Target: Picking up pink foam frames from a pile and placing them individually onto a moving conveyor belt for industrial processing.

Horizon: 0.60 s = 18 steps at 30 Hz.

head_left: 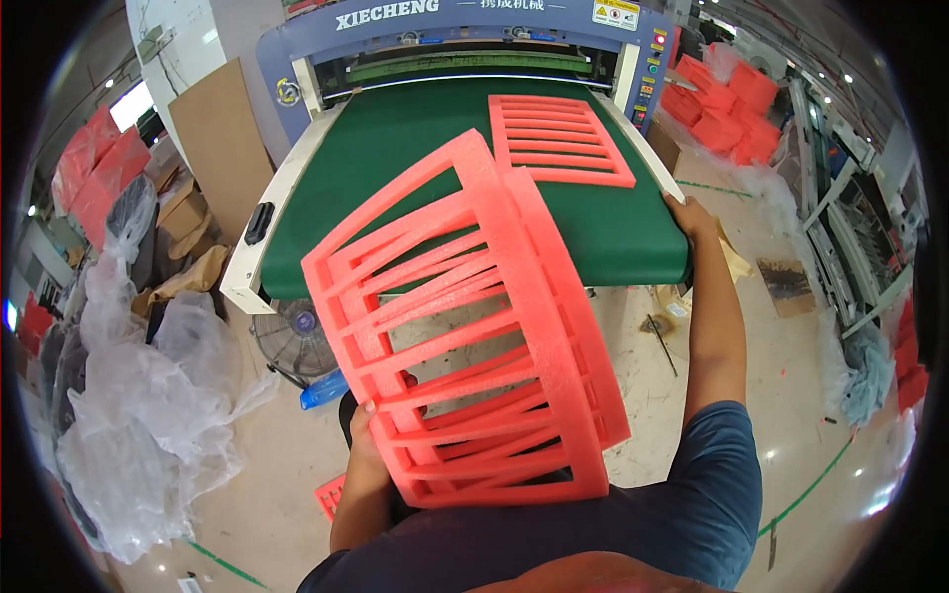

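Note:
My left hand (368,442) is closed on the left edge of a stack of red foam frames (542,341), its fingers partly hidden behind them. The foam frames are slotted sheets with long bars; several lie loosely together, tilted and slightly bowed, against my torso and in front of the belt's near end. My right hand (691,216) grips the near end of the conveyor's white side rail (643,148), apart from the foam. Another red foam frame (563,140) lies flat on the green conveyor belt (425,119), towards the right.
A blue-grey machine (445,35) spans the belt's far end. On the left are a floor fan (294,338), crumpled clear plastic (148,425) and a cardboard sheet (219,158). Red foam bundles (727,109) are piled at the far right, near a metal rack (850,208).

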Tool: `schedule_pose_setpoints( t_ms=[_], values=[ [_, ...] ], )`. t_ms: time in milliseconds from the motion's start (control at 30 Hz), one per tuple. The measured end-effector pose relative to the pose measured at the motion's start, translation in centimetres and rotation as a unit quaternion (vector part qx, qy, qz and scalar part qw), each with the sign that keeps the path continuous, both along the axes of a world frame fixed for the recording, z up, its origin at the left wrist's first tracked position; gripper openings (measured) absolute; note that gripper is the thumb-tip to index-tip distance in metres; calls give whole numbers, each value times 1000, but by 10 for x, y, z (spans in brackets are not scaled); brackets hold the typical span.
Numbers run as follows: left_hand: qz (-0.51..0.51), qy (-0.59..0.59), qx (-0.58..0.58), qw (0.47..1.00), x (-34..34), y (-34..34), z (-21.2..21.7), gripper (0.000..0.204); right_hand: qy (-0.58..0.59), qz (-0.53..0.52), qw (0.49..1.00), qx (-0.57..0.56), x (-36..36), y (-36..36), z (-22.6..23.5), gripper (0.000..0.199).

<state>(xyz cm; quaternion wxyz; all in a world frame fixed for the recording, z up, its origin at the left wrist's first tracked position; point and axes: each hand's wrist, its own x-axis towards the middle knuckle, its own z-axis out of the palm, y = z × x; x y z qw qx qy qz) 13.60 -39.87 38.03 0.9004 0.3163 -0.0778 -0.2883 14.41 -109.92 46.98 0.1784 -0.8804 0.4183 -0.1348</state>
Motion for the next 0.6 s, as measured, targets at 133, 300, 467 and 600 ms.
schedule_pose_setpoints(
  t_ms=[133,300,467,600],
  values=[
    [3,-3,28,1000,2,4,-5,70,-16,4,1000,0,-1,-8,-4,107],
    [26,4,66,997,6,18,-21,68,1,-1,1000,-2,2,2,2,107],
    [33,-20,119,992,9,24,-18,72,21,12,1000,-6,1,8,6,107],
    [31,-62,122,990,2,21,7,81,30,3,999,-17,-4,33,17,109]
  ],
)
